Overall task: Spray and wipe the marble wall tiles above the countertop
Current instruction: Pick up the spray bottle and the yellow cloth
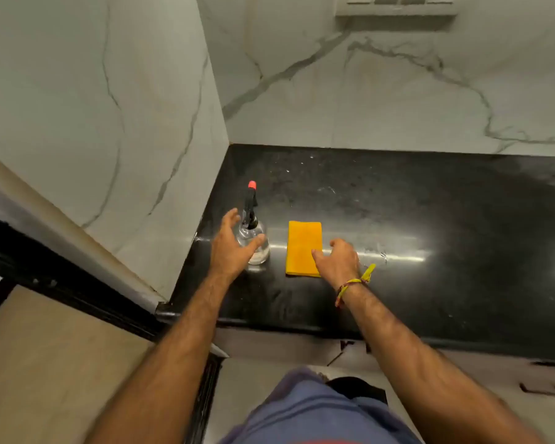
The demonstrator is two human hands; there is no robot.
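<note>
A clear spray bottle with a black trigger head and a red nozzle tip stands on the black countertop near its left corner. My left hand is spread around the bottle's near side, thumb and fingers apart, not closed on it. A folded yellow cloth lies flat to the bottle's right. My right hand hovers at the cloth's near right corner with its fingers bent and its thumb over the cloth. White marble wall tiles with grey veins rise behind the counter and on the left side wall.
A switch plate is mounted high on the back wall. The counter's front edge runs across below my hands. A dark door frame stands to the left. A yellow and red thread band circles my right wrist.
</note>
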